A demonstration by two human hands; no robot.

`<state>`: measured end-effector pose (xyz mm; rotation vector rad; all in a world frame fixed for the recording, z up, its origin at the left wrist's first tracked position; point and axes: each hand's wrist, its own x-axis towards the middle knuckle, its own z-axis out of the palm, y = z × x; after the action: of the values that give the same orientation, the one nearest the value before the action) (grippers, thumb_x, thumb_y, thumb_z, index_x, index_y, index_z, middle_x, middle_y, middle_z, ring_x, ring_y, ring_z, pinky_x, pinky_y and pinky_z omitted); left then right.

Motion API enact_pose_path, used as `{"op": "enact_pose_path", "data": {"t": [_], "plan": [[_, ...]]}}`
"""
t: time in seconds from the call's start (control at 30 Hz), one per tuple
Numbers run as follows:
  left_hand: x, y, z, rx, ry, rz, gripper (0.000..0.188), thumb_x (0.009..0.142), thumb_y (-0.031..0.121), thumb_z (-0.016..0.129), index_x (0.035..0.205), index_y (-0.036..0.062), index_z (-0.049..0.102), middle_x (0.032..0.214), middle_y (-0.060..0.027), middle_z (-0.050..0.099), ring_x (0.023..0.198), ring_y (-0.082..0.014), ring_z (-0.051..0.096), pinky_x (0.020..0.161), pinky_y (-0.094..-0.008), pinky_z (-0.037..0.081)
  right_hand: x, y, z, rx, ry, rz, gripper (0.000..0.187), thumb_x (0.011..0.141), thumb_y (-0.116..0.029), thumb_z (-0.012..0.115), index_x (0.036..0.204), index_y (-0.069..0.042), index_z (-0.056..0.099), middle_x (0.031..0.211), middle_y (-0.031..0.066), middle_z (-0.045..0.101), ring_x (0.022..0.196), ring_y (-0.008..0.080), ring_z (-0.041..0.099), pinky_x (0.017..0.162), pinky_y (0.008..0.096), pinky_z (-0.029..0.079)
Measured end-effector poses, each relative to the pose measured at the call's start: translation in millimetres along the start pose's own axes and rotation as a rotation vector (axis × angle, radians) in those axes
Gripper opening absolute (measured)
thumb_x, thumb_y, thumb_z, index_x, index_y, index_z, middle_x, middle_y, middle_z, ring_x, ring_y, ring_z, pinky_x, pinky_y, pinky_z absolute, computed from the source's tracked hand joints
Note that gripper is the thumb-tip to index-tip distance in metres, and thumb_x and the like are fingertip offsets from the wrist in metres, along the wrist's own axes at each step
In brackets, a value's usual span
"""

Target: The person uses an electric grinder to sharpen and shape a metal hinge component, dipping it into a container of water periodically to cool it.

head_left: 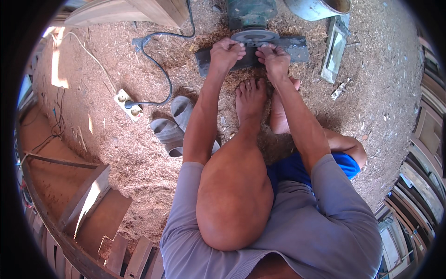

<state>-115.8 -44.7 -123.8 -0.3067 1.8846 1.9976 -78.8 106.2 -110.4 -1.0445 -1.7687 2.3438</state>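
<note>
Sitting low on a floor strewn with sawdust, a person reaches both bare arms toward the upper middle of the frame, where a round grey grinding disc lies flat on a dark metal base plate in front of a green motor housing. The left hand is curled closed with its fingers bent at the near left edge of the disc; the right hand is likewise closed, its fingertips pinched at the disc's near right edge. Something small seems to be held between the two hands against the disc, but it is too hidden to tell what. Just below the hands, two bare feet rest on the sawdust, and a bent knee fills the centre of the frame above grey shorts and a blue shirt.

Left of the person's leg lies a pair of grey sandals. Farther left, a white power strip sits on the floor with a black cable plugged in, curving up toward the motor. At the upper right, a narrow metal frame piece lies beside the base plate, and the rim of a metal bucket shows at the top edge. Wooden boards run across the upper left.
</note>
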Motion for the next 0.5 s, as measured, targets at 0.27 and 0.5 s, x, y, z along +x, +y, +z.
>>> {"op": "enact_pose_path", "data": {"t": [0.27,0.5], "plan": [[-2.5,2.5,0.6,-0.004,-0.003,-0.008,0.02,0.09,0.009,0.062,0.098,-0.0077,0.055,0.087,-0.0163,0.066,0.073,-0.0197,0.068,0.061,-0.0252,0.056,-1.9,-2.8,1.1,-0.037,-0.007,0.01,0.011,0.088,-0.006,0.062,0.094,0.002,0.059,0.09,0.0146,0.068,0.073,0.0172,0.068,0.061,0.0241,0.055],[-3.5,4.0,0.1,-0.03,0.01,-0.004,0.017,0.089,0.006,0.061,0.098,-0.0069,0.054,0.086,-0.0166,0.065,0.072,-0.0202,0.069,0.061,-0.0259,0.057,0.6,-0.9,4.2,-0.063,0.028,-0.016,0.009,0.085,-0.006,0.066,0.089,0.002,0.062,0.08,0.0104,0.069,0.063,0.0131,0.066,0.049,0.0215,0.048]]}}
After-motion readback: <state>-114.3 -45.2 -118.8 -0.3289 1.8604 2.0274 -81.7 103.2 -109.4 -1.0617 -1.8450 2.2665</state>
